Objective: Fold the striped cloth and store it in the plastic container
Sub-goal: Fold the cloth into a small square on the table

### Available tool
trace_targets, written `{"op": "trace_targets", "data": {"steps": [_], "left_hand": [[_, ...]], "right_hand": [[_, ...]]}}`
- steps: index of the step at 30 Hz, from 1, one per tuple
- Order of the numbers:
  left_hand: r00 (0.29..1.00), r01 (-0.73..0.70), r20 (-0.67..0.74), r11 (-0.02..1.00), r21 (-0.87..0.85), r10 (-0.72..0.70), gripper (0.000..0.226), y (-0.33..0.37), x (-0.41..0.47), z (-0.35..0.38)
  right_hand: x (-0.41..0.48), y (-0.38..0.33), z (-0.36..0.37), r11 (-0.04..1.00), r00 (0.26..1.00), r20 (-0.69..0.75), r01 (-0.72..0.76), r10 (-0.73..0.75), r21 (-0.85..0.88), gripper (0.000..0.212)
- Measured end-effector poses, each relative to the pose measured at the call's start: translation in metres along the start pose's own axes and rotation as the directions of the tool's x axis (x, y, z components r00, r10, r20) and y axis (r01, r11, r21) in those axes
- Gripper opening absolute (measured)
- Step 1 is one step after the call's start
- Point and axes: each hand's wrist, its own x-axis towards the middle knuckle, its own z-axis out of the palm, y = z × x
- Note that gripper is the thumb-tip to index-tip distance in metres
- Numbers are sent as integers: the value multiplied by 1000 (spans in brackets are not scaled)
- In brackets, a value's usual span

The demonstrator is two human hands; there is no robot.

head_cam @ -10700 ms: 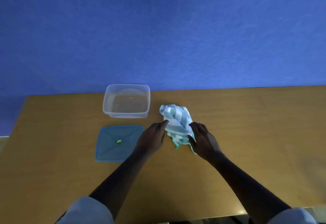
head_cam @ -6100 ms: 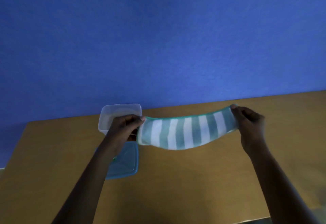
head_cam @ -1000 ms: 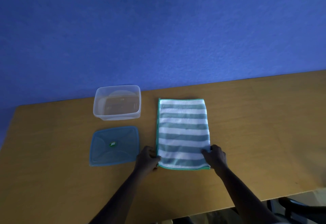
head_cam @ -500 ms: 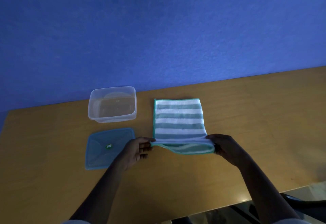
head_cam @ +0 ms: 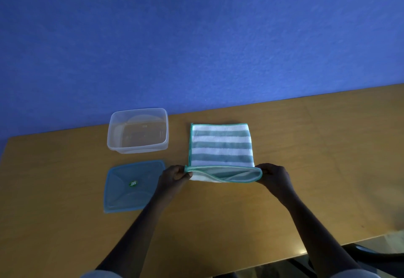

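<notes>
The green-and-white striped cloth (head_cam: pixel 220 146) lies on the wooden table (head_cam: pixel 306 157), its far part flat. Its near edge is lifted off the table and curls over toward the far side. My left hand (head_cam: pixel 173 176) pinches the lifted edge's left corner. My right hand (head_cam: pixel 273 174) pinches the right corner. The clear plastic container (head_cam: pixel 137 131) stands open and empty to the left of the cloth, near the wall.
A blue lid (head_cam: pixel 131 186) with a green sticker lies flat in front of the container, just left of my left hand. A blue wall (head_cam: pixel 196 37) runs along the table's far edge. The table's near edge lies at the lower right.
Over the last second both hands have picked up the cloth's near edge and carried it away from me, over the flat part. The visible flat length has shrunk.
</notes>
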Motion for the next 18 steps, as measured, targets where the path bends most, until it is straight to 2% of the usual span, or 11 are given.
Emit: {"op": "trace_targets", "data": {"steps": [3, 7, 9, 12, 18], "left_hand": [[1000, -24, 18, 1000, -18, 24, 25, -1, 1, 3], [998, -36, 40, 997, -71, 39, 23, -1, 1, 5], [998, -47, 27, 997, -57, 48, 25, -1, 2, 5], [998, -63, -3, 997, -33, 63, 28, -3, 2, 6], [986, -133, -93, 988, 78, 140, 11, -2, 2, 9]], "right_hand": [[0, 4, 5, 967, 981, 0, 189, -192, -170, 42], [6, 8, 15, 877, 923, -69, 333, -377, -346, 25], [10, 10, 17, 866, 915, -85, 339, -394, -366, 21], [11, 10, 17, 892, 912, -126, 339, -389, -299, 22], [13, 10, 15, 953, 954, -106, 266, -282, -145, 4]]}}
